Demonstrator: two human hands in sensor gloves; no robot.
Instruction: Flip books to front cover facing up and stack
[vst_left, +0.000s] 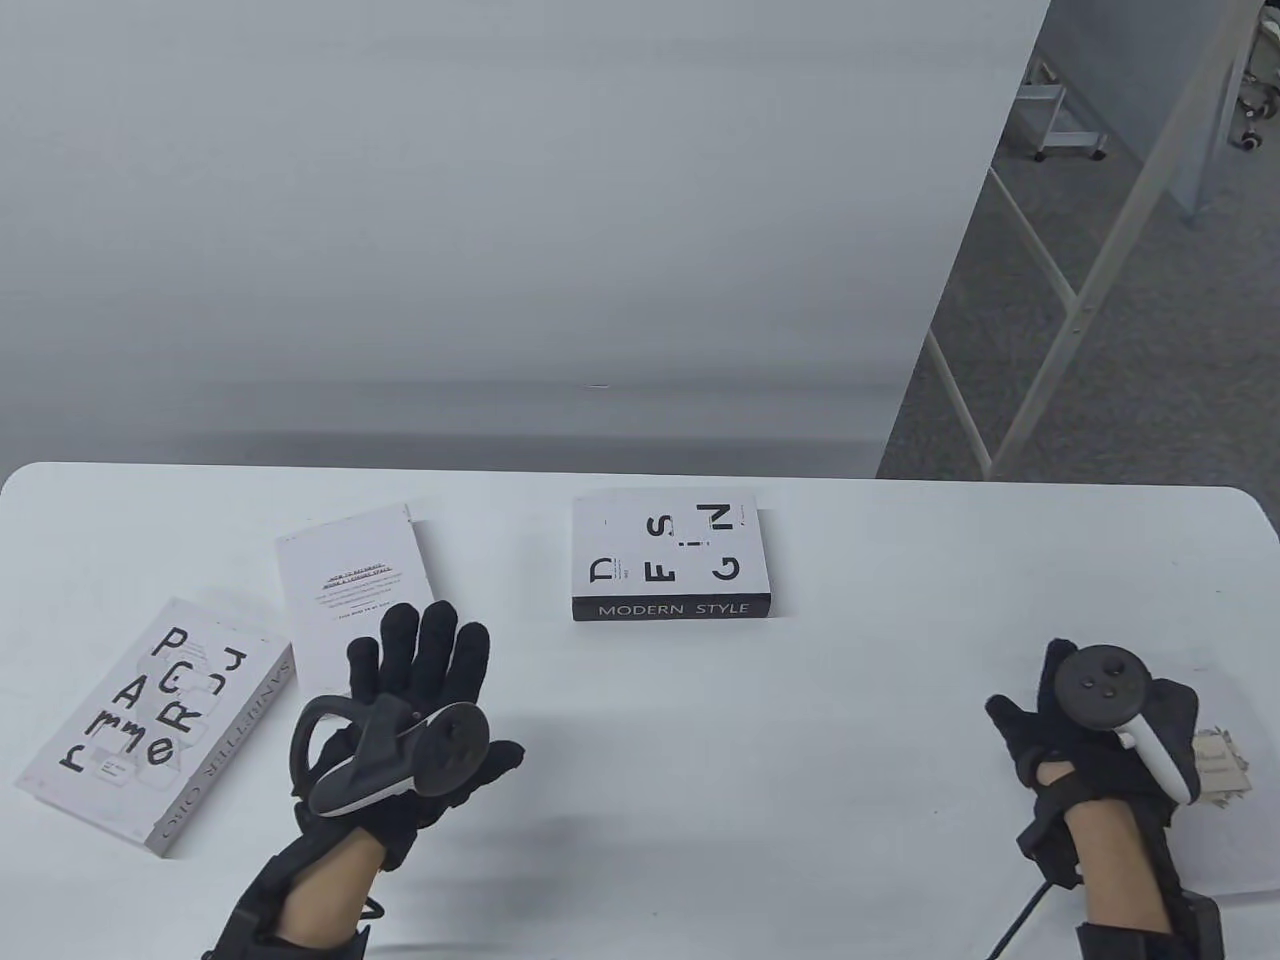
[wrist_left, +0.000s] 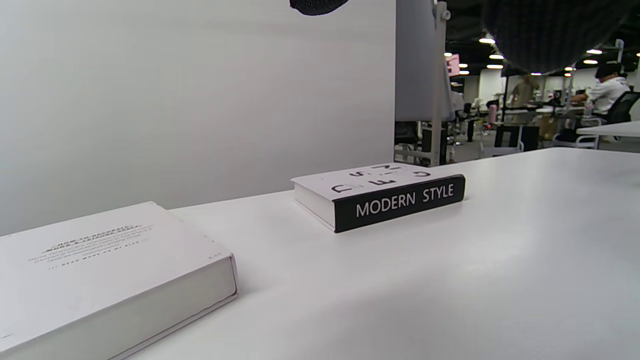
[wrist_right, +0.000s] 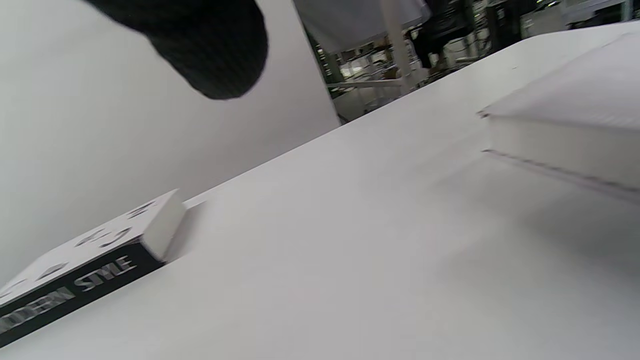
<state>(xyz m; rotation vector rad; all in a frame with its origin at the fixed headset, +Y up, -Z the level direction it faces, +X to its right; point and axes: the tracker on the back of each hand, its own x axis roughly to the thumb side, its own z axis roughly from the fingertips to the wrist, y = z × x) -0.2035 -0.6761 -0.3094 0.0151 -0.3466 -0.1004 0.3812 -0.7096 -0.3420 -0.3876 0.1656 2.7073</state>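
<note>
With fingers spread, the left hand (vst_left: 420, 700) is hovering lower left, likely reaching for the back-up book (vst_left: 350, 590), needing flipping; right hand (vst_left: 1100, 730), grip unclear, is sitting lower right

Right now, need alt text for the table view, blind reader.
Two gloved hands hover over a white table, holding nothing: the left hand spread open near a plain white book, the right hand beside a fourth book. A lettered book lies far left, the "MODERN STYLE" book at centre.
</note>
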